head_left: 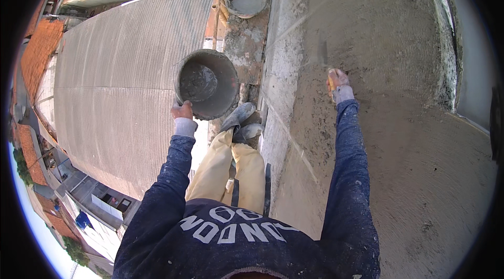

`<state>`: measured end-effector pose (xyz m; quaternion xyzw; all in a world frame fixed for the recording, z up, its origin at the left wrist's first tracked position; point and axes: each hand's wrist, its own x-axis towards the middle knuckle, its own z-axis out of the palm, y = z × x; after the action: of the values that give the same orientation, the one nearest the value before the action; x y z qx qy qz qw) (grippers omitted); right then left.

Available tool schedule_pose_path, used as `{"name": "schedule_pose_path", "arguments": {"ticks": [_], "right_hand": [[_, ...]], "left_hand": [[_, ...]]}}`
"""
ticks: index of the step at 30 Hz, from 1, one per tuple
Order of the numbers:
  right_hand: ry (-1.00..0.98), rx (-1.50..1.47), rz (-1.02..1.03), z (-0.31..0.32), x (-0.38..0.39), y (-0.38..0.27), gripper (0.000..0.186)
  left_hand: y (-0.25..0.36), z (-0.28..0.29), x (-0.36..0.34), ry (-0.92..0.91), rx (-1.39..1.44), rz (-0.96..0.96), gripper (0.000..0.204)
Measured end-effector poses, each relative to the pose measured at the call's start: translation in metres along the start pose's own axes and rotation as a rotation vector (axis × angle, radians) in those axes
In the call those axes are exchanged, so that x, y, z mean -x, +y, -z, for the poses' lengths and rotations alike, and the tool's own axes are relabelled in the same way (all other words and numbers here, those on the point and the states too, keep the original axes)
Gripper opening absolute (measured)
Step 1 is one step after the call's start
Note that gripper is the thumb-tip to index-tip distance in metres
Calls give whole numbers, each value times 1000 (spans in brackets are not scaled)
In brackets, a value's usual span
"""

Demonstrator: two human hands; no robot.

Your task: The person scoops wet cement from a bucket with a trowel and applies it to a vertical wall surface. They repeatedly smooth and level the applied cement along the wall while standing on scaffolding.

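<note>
The left hand [182,110] grasps the near rim of a dark mortar bucket [224,89], tilted so its mouth shows; wet grey mortar [200,82] sits low inside. The right hand [338,79] clasps the handle of a trowel [324,55], its blurred blade pointing ahead over the grey mortar-coated wall [391,53]. Beyond the bucket, ahead of and between the hands, a round basin [247,16] holds pale grey material, whether wet or dry unclear.
</note>
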<state>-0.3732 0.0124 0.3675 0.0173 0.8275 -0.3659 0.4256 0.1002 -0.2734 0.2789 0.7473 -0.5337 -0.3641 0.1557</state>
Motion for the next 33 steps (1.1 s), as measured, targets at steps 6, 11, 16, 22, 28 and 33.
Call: {"name": "schedule_pose_path", "arguments": {"ticks": [6, 11, 16, 22, 28, 33], "right_hand": [[381, -113, 307, 100, 104, -36, 52], [305, 490, 478, 41, 212, -20, 50], [12, 918, 543, -50, 229, -4, 59], [237, 1204, 715, -99, 194, -11, 60], [82, 1053, 748, -65, 191, -4, 57], [-102, 692, 667, -85, 182, 37, 54]], "left_hand": [[-7, 44, 6, -86, 7, 108, 44], [29, 38, 52, -92, 1, -96, 42], [89, 13, 100, -191, -53, -183, 37], [177, 17, 170, -333, -77, -502, 71], [223, 37, 196, -498, 58, -803, 72], [215, 31, 180, -561, 164, -829, 67]]}}
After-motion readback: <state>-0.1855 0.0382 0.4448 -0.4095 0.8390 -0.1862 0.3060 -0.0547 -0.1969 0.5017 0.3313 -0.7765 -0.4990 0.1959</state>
